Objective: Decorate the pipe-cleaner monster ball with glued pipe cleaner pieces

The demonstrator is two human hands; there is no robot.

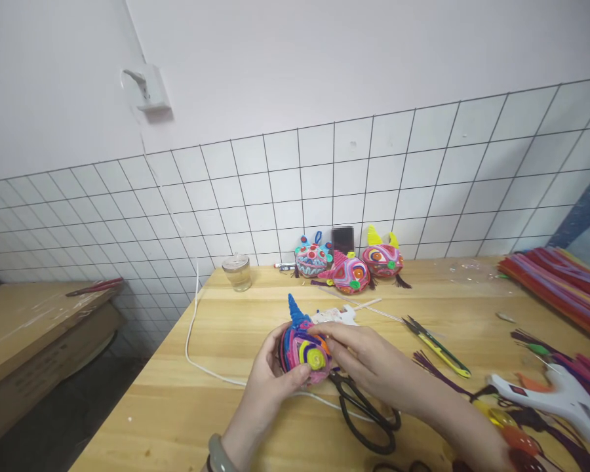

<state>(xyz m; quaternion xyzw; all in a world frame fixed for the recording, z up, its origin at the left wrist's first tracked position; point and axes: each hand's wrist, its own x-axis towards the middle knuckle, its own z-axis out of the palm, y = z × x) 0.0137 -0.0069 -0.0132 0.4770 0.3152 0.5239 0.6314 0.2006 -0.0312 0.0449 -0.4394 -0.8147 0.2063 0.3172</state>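
A round pipe-cleaner ornament (pixel 314 358) with a pointed blue horn, a yellow coiled eye and pink, purple and orange bands is held above the table. My left hand (pixel 271 375) wraps its left side, with the thumb pressed on its front. The fingers of my right hand (pixel 361 354) are closed against its upper right side; whether a small piece is pinched there is hidden. Below my right hand lie scissors (pixel 368 419) with black handles. Just behind the ornament is a white object (pixel 341 316), partly covered.
Several finished ornaments (pixel 351 272) stand by the tiled wall, with a glass (pixel 236 272) to their left. At the right lie yellow-green snips (pixel 437 347), a white glue gun (pixel 560 396) and bundled pipe cleaners (pixel 560 288). A white cord (pixel 191 357) crosses the wooden table (pixel 177 419).
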